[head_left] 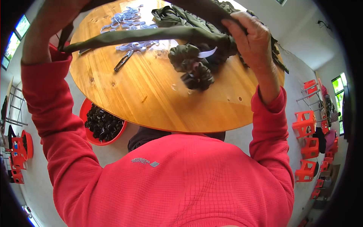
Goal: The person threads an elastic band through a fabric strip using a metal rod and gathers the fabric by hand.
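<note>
A long olive-green fabric strip (143, 35) stretches across the table between my two hands. My right hand (251, 36) is closed on the fabric at the upper right. Below it hangs a gathered, blurred bunch of the same cloth (191, 64), with a white elastic end (207, 53) sticking out. My left hand (56, 17) is raised at the upper left, beside the strip's other end; its fingers are cut off by the frame edge. Light-blue elastic bands (126, 19) lie in a tangle beyond the strip. A pair of small dark snips (124, 60) lies nearer on the table.
The round wooden table (151, 102) fills the area before me. More olive cloth (181, 19) is heaped at its far side. On the floor at left stands a red basin (121, 133) full of dark gathered pieces. Red stools (304, 123) line the right side.
</note>
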A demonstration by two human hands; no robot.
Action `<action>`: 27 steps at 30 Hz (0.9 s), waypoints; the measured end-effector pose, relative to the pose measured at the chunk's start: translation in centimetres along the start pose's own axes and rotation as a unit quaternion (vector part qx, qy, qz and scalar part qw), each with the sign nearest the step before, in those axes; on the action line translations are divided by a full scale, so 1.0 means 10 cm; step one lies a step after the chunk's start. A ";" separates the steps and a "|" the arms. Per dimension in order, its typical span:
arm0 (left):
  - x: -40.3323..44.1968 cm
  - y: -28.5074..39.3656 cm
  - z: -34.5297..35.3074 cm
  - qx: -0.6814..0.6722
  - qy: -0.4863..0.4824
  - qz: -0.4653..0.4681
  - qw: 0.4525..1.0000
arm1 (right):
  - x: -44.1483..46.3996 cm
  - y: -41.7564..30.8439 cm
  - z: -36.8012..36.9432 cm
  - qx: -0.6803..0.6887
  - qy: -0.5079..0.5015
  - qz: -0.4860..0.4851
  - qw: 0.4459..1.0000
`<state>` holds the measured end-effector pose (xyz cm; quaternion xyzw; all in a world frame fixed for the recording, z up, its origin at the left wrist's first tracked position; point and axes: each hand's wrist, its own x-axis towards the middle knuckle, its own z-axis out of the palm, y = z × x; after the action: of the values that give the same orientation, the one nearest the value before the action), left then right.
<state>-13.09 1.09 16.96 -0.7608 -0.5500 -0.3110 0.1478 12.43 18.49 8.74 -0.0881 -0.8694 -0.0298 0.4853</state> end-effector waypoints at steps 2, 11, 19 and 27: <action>-0.11 -0.41 0.22 -0.099 -0.044 0.013 0.994 | -0.22 0.01 0.11 0.075 -0.052 0.058 0.994; -0.13 0.22 1.18 -0.116 -0.215 0.125 0.962 | -0.99 -0.15 -0.27 0.180 -0.232 0.244 0.924; -0.13 0.77 1.68 -0.114 -0.274 0.173 0.939 | -1.03 -0.53 -0.33 0.124 -0.264 0.119 0.949; -0.22 0.42 1.41 -0.247 -0.372 0.029 0.894 | -1.38 -0.43 -0.75 0.252 -0.254 0.320 0.877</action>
<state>-5.28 5.97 5.22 -0.8485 -0.4484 -0.1268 -0.2510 25.05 11.56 1.12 -0.2409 -0.8652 0.3707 0.2367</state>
